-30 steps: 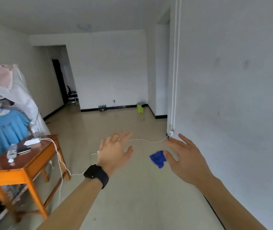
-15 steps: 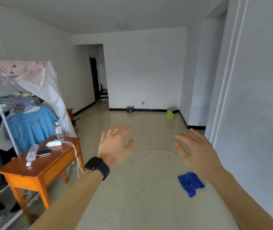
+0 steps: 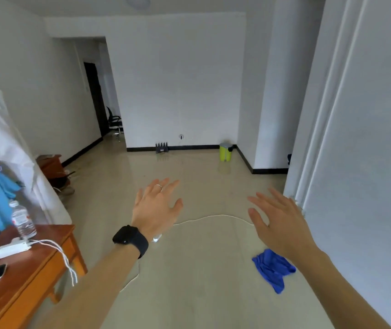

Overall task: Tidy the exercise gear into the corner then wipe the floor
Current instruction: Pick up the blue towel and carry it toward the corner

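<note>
Blue cloth (image 3: 273, 268) is lying crumpled on the floor (image 3: 201, 293), just below my right hand (image 3: 277, 224); probably soft, light, pinchable at any fold. Both hands are hovering splayed, empty; left hand (image 3: 156, 207) well apart.
</note>
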### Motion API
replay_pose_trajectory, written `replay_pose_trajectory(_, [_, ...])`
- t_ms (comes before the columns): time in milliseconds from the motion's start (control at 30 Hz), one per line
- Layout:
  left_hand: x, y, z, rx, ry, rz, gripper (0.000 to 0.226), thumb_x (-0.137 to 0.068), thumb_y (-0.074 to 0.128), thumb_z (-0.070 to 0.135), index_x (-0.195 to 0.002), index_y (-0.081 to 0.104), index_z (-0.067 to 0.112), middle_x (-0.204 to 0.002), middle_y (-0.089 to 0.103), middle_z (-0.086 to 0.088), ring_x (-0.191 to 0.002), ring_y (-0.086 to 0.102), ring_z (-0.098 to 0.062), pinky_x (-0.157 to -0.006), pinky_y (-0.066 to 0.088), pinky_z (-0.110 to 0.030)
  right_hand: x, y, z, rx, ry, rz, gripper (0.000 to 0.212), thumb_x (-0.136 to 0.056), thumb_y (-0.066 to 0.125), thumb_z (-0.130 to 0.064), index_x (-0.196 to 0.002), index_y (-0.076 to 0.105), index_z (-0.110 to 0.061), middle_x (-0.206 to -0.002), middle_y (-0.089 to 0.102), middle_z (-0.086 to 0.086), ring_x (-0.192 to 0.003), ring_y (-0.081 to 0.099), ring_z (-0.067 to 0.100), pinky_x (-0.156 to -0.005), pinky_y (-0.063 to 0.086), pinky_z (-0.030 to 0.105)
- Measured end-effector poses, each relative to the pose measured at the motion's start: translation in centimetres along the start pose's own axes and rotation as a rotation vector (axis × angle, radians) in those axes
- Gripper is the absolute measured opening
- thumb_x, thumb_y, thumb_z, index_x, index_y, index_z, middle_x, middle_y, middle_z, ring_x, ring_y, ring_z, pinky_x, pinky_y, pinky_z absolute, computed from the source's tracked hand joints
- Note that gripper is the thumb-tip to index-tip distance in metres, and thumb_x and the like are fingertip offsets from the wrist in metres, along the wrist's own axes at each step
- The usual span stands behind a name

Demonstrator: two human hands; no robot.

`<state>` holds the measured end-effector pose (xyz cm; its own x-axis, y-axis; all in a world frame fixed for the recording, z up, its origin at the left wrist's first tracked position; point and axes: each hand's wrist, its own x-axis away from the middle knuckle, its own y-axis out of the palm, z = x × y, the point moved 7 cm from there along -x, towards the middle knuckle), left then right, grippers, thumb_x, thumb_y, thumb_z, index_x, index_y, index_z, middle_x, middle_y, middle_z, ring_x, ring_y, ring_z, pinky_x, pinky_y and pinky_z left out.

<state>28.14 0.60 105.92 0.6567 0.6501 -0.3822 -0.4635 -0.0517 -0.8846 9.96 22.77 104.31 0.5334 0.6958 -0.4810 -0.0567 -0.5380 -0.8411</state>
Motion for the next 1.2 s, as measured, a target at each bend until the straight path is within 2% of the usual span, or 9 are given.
replay_pose_trajectory(233, [-12.8, 10.2, -3.6, 0.038, 0.043, -0.101, 0.053, -0.096, 0.042, 0.048, -0.148, 0.033, 0.043, -0.158, 0.031, 0.011, -0.149, 0.015, -0.016, -0.12, 0.014, -0.047, -9.8, 9.3, 4.1, 0.048, 0.1, -0.079, 0.062, -0.092, 0.017, -0.061, -0.141, 0.049, -0.042, -0.15, 0.046, -0.012, -0.15, 0.021, 0.017, -0.12, 0.015, 0.044])
replay_pose_trajectory(400, [-22.3, 16.9, -4.3, 0.055, 0.08, -0.108, 0.053, -0.097, 0.042, 0.047, -0.148, 0.033, 0.043, -0.158, 0.031, 0.011, -0.149, 0.015, -0.015, -0.121, 0.012, -0.046, -17.5, 15.7, 8.7, 0.028, 0.157, -0.08, 0.061, -0.092, 0.017, -0.062, -0.141, 0.047, -0.043, -0.152, 0.044, -0.013, -0.15, 0.018, 0.016, -0.122, 0.015, 0.047])
replay_pose_trajectory(767, [-39.4, 34.0, -4.4, 0.043, 0.14, -0.319, 0.055, -0.097, 0.044, 0.048, -0.15, 0.03, 0.043, -0.158, 0.032, 0.009, -0.149, 0.018, -0.016, -0.119, 0.018, -0.045, -30.1, 28.7, 19.6, 0.002, 0.282, -0.139, 0.059, -0.094, 0.021, -0.06, -0.135, 0.057, -0.037, -0.145, 0.053, -0.008, -0.147, 0.029, 0.019, -0.115, 0.03, 0.051])
replay_pose_trajectory(933, [-47.0, 44.4, -2.8, 0.074, 0.21, -0.462, 0.056, -0.097, 0.045, 0.047, -0.15, 0.03, 0.043, -0.159, 0.031, 0.009, -0.149, 0.018, -0.016, -0.118, 0.018, -0.046, -33.2, 34.7, 26.1, 0.017, 0.447, -0.208, 0.064, -0.09, 0.017, -0.062, -0.138, 0.053, -0.04, -0.148, 0.049, -0.012, -0.149, 0.025, 0.018, -0.118, 0.028, 0.048])
replay_pose_trajectory(1067, [-53.1, 53.0, 0.7, 0.077, 0.356, -0.575, 0.056, -0.097, 0.042, 0.047, -0.151, 0.03, 0.04, -0.159, 0.031, 0.009, -0.148, 0.019, -0.017, -0.118, 0.019, -0.045, -34.3, 38.9, 31.7, 0.068, 0.642, -0.288, 0.051, -0.097, 0.027, -0.055, -0.14, 0.05, -0.041, -0.151, 0.045, -0.015, -0.15, 0.02, 0.014, -0.121, 0.022, 0.045])
replay_pose_trajectory(1133, [-55.0, 56.7, 2.7, 0.079, 0.424, -0.64, 0.056, -0.097, 0.043, 0.045, -0.151, 0.031, 0.038, -0.159, 0.031, 0.008, -0.148, 0.02, -0.018, -0.117, 0.02, -0.045, -34.2, 40.6, 33.9, 0.094, 0.725, -0.307, 0.051, -0.098, 0.026, -0.055, -0.14, 0.051, -0.04, -0.15, 0.046, -0.015, -0.149, 0.023, 0.015, -0.121, 0.022, 0.044])
replay_pose_trajectory(1200, [-56.6, 60.5, 4.9, 0.077, 0.482, -0.725, 0.055, -0.097, 0.043, 0.044, -0.151, 0.031, 0.038, -0.159, 0.031, 0.006, -0.148, 0.021, -0.02, -0.117, 0.021, -0.048, -33.8, 42.0, 36.2, 0.09, 0.831, -0.334, 0.046, -0.1, 0.032, -0.051, -0.141, 0.05, -0.039, -0.15, 0.047, -0.014, -0.149, 0.023, 0.016, -0.121, 0.022, 0.042])
